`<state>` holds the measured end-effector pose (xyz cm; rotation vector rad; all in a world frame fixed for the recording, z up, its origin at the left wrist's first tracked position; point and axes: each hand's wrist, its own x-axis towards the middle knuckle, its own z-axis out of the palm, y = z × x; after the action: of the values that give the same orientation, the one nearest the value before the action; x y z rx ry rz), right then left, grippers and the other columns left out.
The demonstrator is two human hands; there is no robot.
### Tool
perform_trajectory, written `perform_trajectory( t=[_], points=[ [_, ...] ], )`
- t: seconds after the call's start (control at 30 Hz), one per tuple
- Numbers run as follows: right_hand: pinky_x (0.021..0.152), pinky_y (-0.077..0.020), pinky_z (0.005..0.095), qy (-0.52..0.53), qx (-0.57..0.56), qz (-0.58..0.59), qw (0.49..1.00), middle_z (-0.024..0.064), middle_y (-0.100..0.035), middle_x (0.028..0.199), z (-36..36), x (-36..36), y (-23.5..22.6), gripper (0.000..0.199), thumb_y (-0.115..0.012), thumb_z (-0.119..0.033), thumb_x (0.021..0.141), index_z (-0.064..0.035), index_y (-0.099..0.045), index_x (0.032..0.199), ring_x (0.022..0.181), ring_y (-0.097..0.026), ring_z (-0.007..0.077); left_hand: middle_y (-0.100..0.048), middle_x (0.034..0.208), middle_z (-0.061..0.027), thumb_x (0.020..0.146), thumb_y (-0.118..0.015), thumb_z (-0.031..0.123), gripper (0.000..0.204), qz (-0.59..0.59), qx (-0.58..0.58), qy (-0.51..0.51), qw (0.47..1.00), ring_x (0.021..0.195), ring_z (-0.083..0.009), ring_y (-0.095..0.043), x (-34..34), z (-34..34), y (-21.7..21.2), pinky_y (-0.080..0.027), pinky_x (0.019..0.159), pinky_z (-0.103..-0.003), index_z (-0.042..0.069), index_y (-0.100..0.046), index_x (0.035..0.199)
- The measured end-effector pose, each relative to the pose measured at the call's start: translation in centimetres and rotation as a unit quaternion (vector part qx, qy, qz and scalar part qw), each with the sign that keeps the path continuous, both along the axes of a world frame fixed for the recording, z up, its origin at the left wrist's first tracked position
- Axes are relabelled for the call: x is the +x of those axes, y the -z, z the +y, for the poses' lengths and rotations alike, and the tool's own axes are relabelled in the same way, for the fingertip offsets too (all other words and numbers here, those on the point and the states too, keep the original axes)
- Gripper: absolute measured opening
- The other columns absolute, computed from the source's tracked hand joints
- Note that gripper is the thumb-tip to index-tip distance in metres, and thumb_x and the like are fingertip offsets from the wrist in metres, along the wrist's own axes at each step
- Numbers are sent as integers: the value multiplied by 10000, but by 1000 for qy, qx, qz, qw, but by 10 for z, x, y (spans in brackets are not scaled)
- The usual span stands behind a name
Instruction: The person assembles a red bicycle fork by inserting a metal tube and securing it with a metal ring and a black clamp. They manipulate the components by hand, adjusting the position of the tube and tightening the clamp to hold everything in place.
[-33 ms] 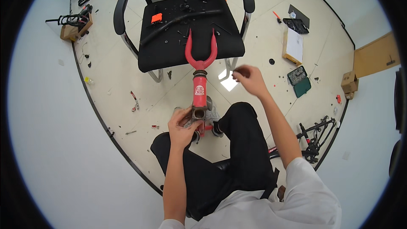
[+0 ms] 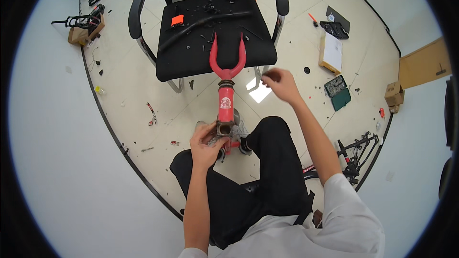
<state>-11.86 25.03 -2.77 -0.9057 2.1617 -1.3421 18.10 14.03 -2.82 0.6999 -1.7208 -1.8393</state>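
Note:
A red bicycle fork (image 2: 228, 73) points away from me, its two legs resting over the front of the chair seat. Behind it runs a red head tube (image 2: 226, 100) with a white emblem. At the near end sits a grey-brown bicycle stem (image 2: 224, 128) with a round opening. My left hand (image 2: 205, 149) grips this stem, fingers on its left side and thumb at its near edge. Off to the right of the fork, my right hand (image 2: 283, 87) hangs in the air, fingertips pinched together. Something small and dark may be between them; it is too small to name.
On the black chair seat (image 2: 174, 64) lie a dark handlebar (image 2: 205, 20), an orange piece (image 2: 177, 20) and several small parts. A green case (image 2: 339, 94), a white-topped box (image 2: 331, 53) and a black frame (image 2: 356, 160) stand or lie on the floor to the right.
My right hand has shifted very slightly and its fingers are blurred. The left hand keeps its grip on the stem.

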Motion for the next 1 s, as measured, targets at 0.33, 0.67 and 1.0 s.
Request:
perform_trajectory(
  t=[0.33,0.67,1.0],
  points=[
    [890,-505,447,64,72,289,953,211,-649,1000,-145,-94,37,341,-676,-118,774,-64,-689,1110,986,-621,390,-580,1151,-98,753,-707,-120,535,-24,-23,17,999,1106,-189,-600,0,7,-10,-484,985,-325,-55,-569,1266],
    [520,-463,274,124,-95,-128,979,73,-627,737,-73,-32,-10,244,-671,-161,872,63,-653,968,580,-587,127,-664,1135,-152,851,-626,-88,397,-52,43,-23,997,1060,-191,-646,19,14,-5,-510,919,-299,-88,-558,1242],
    [386,-260,225,140,-112,-525,832,25,-472,686,65,184,-41,348,-536,-414,972,-98,-512,828,457,-375,107,-696,901,-121,851,-663,27,223,-42,-125,-116,984,763,-191,-694,-2,31,13,-543,661,-302,-39,-651,1063]
  ],
)
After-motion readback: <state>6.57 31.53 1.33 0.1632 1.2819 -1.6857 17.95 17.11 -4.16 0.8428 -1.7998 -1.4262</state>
